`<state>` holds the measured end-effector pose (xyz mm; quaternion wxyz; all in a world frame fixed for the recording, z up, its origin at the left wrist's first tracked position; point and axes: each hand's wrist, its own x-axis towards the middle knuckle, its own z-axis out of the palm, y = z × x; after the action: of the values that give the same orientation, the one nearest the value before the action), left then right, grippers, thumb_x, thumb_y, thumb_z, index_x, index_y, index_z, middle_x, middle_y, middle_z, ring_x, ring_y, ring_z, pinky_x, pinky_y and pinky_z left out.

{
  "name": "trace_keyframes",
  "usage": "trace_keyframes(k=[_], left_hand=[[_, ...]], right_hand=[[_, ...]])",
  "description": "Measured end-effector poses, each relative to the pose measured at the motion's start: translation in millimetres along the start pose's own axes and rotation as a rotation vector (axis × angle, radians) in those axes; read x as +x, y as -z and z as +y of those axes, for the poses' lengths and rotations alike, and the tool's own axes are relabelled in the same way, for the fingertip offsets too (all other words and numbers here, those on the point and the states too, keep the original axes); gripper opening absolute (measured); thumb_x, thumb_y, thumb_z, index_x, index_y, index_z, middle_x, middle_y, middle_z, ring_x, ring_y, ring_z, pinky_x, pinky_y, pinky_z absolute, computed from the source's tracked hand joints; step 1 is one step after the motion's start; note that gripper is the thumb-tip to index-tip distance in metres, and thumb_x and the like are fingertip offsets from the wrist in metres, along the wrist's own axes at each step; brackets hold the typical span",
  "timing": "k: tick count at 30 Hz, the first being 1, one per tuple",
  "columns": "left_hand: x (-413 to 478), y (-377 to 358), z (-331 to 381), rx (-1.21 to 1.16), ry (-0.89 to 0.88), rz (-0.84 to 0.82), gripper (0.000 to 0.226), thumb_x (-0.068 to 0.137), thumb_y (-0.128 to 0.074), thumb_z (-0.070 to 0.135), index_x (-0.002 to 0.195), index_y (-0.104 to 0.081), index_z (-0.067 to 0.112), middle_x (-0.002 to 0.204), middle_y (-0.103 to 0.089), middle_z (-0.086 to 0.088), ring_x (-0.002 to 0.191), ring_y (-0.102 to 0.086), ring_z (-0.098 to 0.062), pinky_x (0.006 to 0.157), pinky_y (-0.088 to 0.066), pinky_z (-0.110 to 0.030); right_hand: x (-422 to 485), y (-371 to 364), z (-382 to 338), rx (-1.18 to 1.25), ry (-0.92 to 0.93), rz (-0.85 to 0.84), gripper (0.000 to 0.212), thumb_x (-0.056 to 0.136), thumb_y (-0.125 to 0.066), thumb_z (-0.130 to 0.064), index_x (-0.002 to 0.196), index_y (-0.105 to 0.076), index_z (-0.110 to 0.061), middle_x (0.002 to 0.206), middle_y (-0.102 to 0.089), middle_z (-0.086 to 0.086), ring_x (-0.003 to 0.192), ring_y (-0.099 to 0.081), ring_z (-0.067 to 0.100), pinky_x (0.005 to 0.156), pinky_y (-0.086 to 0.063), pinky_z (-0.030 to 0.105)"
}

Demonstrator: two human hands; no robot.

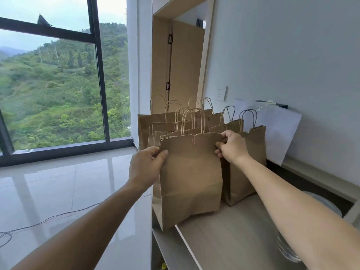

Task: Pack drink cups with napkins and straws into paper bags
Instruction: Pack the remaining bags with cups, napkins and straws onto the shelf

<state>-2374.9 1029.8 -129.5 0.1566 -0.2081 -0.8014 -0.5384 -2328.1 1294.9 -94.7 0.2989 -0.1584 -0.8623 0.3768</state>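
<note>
the pale wooden surface (233, 236) runs along the wall. at its left edge the front paper bag (191, 178) is upright; the left grip (145, 166) pinches its top left corner, the right grip (231, 146) its top right. more paper bags (155, 125) crowd just behind.

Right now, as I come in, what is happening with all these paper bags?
A person grips the nearest brown paper bag with twisted handles by its top corners: left hand on the left edge, right hand on the right. It is upright at the edge of the pale wooden counter. Several more brown paper bags stand behind it near the white wall. What is inside them does not show.
</note>
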Motion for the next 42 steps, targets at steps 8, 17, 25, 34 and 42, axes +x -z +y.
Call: trace_keyframes(k=[8,17,25,34,42], left_hand=[[7,-34,-15,-0.033,-0.06,-0.024,0.03,0.092,-0.065,0.035,0.076,-0.07,0.01,0.064,-0.065,-0.005,0.066,-0.058,-0.018,0.065,-0.045,-0.03],[12,-47,-18,-0.033,-0.195,0.005,0.034,0.092,-0.067,0.03,0.066,-0.059,0.01,0.056,-0.055,-0.003,0.061,-0.049,-0.018,0.056,-0.039,-0.031],[15,-46,1,0.134,-0.309,0.044,0.039,0.081,-0.07,0.038,0.118,-0.057,0.036,0.108,-0.057,0.017,0.099,-0.051,-0.01,0.082,-0.041,-0.031],[-2,-75,42,0.725,-0.86,-0.053,0.068,0.083,-0.059,0.038,0.144,-0.04,0.015,0.159,-0.026,-0.01,0.151,-0.004,-0.032,0.115,0.013,-0.057],[-64,-112,97,0.809,-0.897,-0.312,0.063,0.085,-0.049,0.052,0.137,-0.044,0.016,0.153,-0.031,-0.01,0.148,-0.007,-0.032,0.113,0.007,-0.059]], right_hand=[[26,3,14,-0.298,0.084,0.107,0.019,0.086,-0.067,-0.017,0.087,-0.057,-0.033,0.075,-0.062,-0.014,0.068,-0.062,0.012,0.063,-0.041,0.026],[26,13,25,-0.31,0.063,0.185,0.02,0.083,-0.067,-0.014,0.085,-0.06,-0.033,0.075,-0.058,-0.021,0.083,-0.06,0.015,0.074,-0.04,0.026],[-1,11,16,-0.247,0.137,0.244,0.045,0.085,-0.072,-0.024,0.127,-0.055,-0.022,0.12,-0.061,-0.01,0.1,-0.052,0.005,0.087,-0.04,0.025],[-78,26,29,-0.441,-0.004,0.117,0.059,0.09,-0.067,-0.039,0.142,-0.044,-0.022,0.143,-0.045,-0.004,0.126,-0.047,0.015,0.103,-0.042,0.034],[-183,114,39,-0.579,-0.219,0.178,0.061,0.088,-0.068,-0.037,0.141,-0.047,-0.015,0.146,-0.045,0.004,0.134,-0.041,0.024,0.11,-0.034,0.035]])
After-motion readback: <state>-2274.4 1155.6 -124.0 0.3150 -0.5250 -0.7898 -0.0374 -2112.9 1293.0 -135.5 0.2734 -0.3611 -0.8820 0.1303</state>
